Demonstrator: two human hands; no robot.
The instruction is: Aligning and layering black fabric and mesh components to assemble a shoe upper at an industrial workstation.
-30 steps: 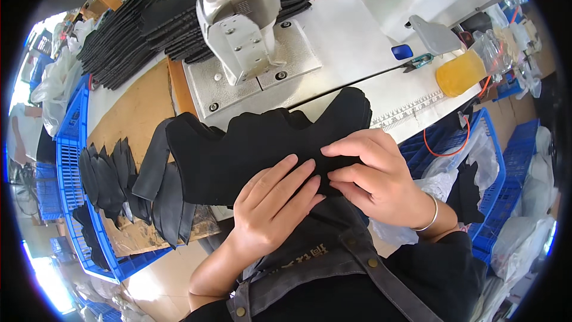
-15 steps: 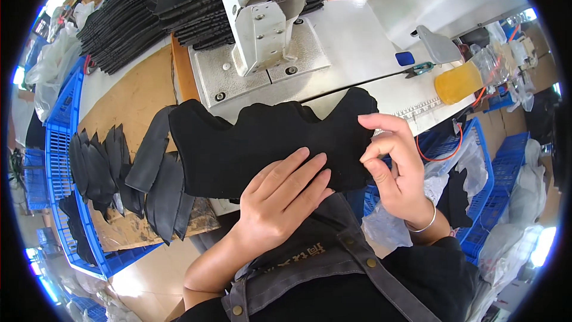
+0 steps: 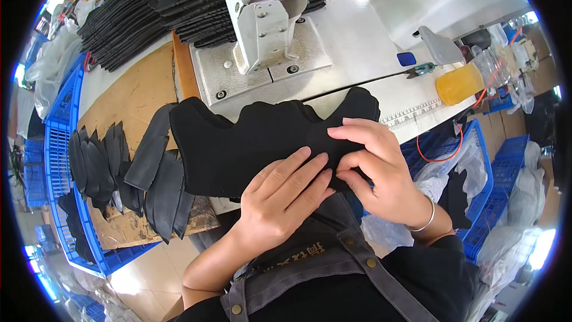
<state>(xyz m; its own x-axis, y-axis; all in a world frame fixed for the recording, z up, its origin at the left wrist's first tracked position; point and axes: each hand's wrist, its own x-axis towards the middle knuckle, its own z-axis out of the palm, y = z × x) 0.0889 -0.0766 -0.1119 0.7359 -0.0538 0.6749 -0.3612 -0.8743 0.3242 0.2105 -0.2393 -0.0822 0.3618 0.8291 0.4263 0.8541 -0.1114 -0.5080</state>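
Note:
A black fabric panel point(image 3: 244, 143) with a wavy upper edge lies in front of me at the near edge of the sewing table. Its upper edge shows a second edge close behind, as if layered. My left hand point(image 3: 280, 197) rests flat on the panel's lower middle, fingers stretched and side by side. Over the panel's right part, my right hand point(image 3: 378, 170) has thumb and index finger pinched together near the surface, just right of the left fingertips. Whatever lies between those fingertips is too small to make out. The right middle fingers reach loosely above the cloth.
A metal sewing machine point(image 3: 265, 30) stands behind the panel. Stacks of black pieces point(image 3: 128, 18) fill the back left. Dark strips point(image 3: 161, 194) lie on brown cardboard point(image 3: 143, 83). Small snips point(image 3: 421, 70) and a yellow thread cone point(image 3: 459, 83) sit right. Blue crates point(image 3: 59, 143) flank the table.
My right hand has moved left from the panel's right edge onto its surface, closer to the left hand. The left hand and the panel have stayed nearly in place.

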